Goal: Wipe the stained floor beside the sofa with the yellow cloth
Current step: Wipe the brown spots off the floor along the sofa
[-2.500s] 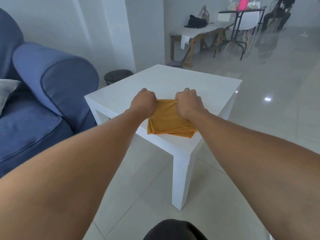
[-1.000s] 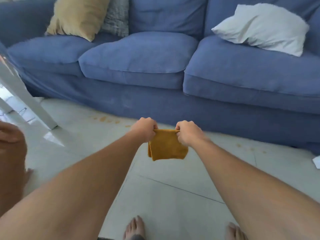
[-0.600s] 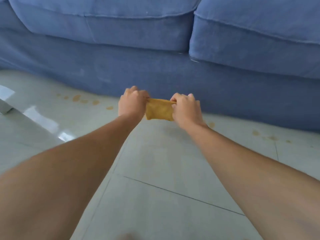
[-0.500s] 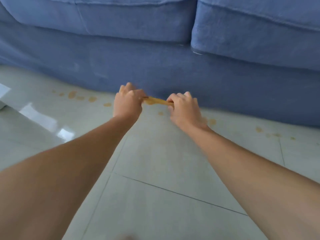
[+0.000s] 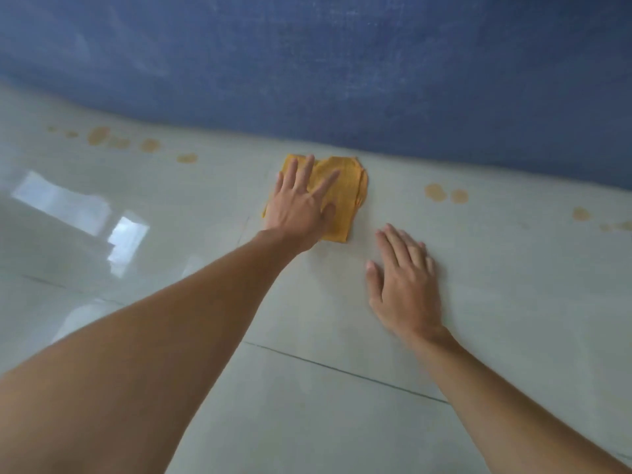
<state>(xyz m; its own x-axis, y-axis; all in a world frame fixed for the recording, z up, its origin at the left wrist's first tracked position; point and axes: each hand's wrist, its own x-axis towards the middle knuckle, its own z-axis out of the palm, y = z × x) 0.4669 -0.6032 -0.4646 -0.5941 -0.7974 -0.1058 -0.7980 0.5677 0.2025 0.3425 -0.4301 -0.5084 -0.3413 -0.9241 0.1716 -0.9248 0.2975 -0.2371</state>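
Far left: glossy pale tiled floor (image 5: pixel 342 422) with bright window reflections (image 5: pixel 65 203), then a trail of orange-brown stains (image 5: pixel 99 135) running rightward along the foot of the blue sofa (image 5: pixel 342 63), the nearest of that group at (image 5: pixel 186 158). Sofa base fills the whole top of the view, fabric down to the floor line. Left forearm comes in from bottom left, diagonal. Left hand (image 5: pixel 301 206) is flat, palm down, fingers spread wide, pressed on the yellow cloth (image 5: pixel 345 196); not gripping it, just bearing on it. Cloth is folded, lies flat on the floor right up against the sofa base, far edge touching or nearly touching the fabric, can't tell which. Hand covers the cloth's left half; right half and near corner are exposed, layered edges visible on the right side. Right hand (image 5: pixel 403 285) is just right of and nearer than the cloth, apart from it, palm down flat on bare tile, fingers extended and close together, holding nothing. Grout line (image 5: pixel 342 369) runs across under both forearms. Further right: a pair of stains (image 5: pixel 435 192) near the sofa edge, well clear of the cloth, then more spots (image 5: pixel 580 213) toward the right border. Frame is slightly motion-blurred.
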